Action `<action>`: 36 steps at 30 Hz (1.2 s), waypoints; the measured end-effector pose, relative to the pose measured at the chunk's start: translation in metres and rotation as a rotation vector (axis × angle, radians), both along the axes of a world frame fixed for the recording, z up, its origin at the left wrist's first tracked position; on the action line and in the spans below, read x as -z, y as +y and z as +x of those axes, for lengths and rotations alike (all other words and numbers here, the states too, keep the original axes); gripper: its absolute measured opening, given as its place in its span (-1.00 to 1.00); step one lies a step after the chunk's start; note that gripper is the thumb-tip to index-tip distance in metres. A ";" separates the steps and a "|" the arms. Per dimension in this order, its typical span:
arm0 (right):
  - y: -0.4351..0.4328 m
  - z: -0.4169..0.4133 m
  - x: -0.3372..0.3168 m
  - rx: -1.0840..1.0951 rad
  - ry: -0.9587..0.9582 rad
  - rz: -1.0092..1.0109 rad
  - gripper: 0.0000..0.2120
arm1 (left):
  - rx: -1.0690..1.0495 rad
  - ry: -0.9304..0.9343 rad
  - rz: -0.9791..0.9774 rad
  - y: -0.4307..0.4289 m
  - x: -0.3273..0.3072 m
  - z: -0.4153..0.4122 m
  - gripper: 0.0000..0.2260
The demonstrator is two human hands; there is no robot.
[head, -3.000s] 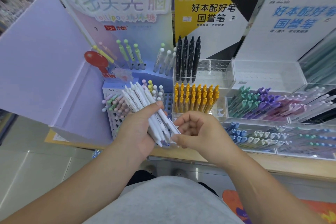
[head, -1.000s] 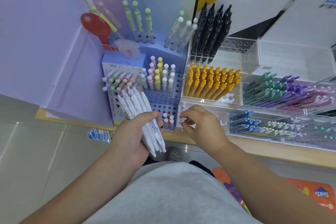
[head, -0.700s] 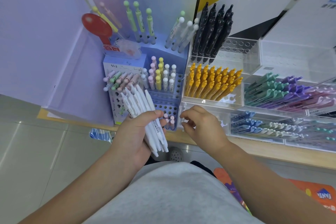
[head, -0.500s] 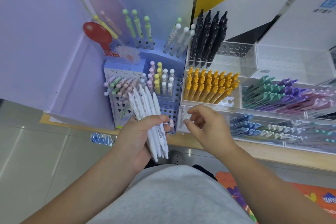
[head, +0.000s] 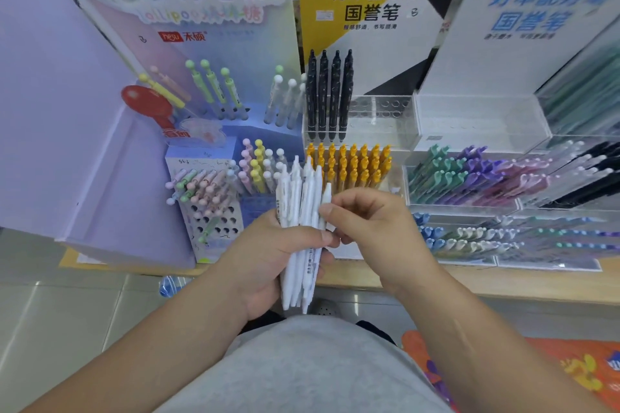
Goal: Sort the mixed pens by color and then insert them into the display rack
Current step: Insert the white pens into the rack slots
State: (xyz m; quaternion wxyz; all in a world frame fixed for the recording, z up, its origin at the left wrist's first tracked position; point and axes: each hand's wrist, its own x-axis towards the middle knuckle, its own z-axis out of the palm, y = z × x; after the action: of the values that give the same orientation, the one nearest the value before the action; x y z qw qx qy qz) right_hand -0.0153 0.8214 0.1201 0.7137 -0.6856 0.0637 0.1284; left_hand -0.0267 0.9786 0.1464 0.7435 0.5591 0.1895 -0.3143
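Observation:
My left hand [head: 268, 255] grips a bunch of several white pens [head: 300, 208], held upright in front of the shelf. My right hand [head: 372, 228] is beside it, and its thumb and fingers pinch one white pen [head: 326, 203] at the right edge of the bunch. Behind the hands stands the clear display rack [head: 379, 121] with a row of black pens [head: 330, 94] on its upper tier and several yellow pens [head: 352, 164] on the tier below. The rack's lowest tier is hidden by my hands.
A lilac stand [head: 208, 208] at the left holds pastel ball-topped pens. Clear trays [head: 469, 178] at the right hold green, purple, pink and black pens lying flat. The wooden shelf edge [head: 503, 282] runs below. Tall sign cards [head: 369, 10] stand behind.
My right hand has come back from the rack's lowest tier to the bunch and pinches a white pen. The left hand has turned the bunch upright. The camera has tilted up.

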 end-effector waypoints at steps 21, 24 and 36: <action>-0.019 0.001 -0.007 0.045 0.031 0.039 -0.96 | -0.134 -0.030 0.051 -0.012 0.004 0.000 -0.60; -0.011 -0.003 -0.005 -0.011 0.018 0.067 -0.96 | -0.124 -0.055 0.069 -0.012 0.004 0.001 -0.65; -0.047 0.000 -0.002 0.056 0.034 -0.080 -0.77 | -0.326 0.054 0.082 0.001 0.016 -0.001 -0.59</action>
State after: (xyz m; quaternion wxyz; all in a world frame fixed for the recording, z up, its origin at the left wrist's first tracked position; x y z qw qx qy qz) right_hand -0.0151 0.7745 0.1217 0.6877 -0.7094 0.1001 0.1175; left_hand -0.0275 0.9801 0.1300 0.7558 0.5421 0.3103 -0.1963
